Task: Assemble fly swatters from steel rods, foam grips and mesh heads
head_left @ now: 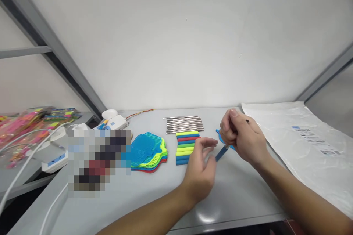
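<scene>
Your right hand [242, 136] is clenching its grip around a metal rod [227, 147], and only a short silvery stretch is showing below your fist. The blue tube [221, 153] is sitting on that rod, slanting down toward the near left between your hands, its surface looking smooth and plain. Your left hand [201, 170] is keeping its grip released, fingers loosely curling and parting beside the tube's lower end; you cannot tell here whether the thumb is touching it. A flat blue piece [221, 137] is lying behind your right hand, mostly hiding.

On the table [237, 198], yellow, blue, red and green tubes [187, 149] are lying side by side in a row, partly behind your left fingers. Shiny metal rods [184, 125] are resting parallel just beyond them. To the left, perforated mesh pieces [147, 150] are lying in an uneven stack, blue on top, with yellow, green and red edges peeking out. A white plastic sheet [300, 139] is spreading at the right, while white power strips [59, 154] and cables are crowding the left.
</scene>
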A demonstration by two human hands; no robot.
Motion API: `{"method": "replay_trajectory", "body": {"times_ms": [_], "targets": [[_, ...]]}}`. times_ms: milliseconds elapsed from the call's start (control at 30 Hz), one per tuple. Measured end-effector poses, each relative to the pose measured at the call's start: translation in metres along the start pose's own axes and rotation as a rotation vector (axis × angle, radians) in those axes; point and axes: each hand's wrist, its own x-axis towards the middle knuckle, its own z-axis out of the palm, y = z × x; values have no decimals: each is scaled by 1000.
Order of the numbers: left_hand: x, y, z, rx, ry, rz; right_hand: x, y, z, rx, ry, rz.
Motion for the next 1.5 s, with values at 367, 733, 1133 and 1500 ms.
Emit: {"method": "replay_trajectory", "body": {"times_ms": [367, 733, 1133, 1500], "targets": [[1, 9, 2, 7, 140, -126, 1, 9, -1, -14, 3, -11], [7, 4, -3, 33, 167, -86, -1, 22, -3, -39, -14, -1], [10, 6, -9, 49, 162, -26, -7, 30, -2, -66, -57, -8], [0, 8, -1, 78, 75, 12, -14, 20, -2, -89, -96, 18]]}}
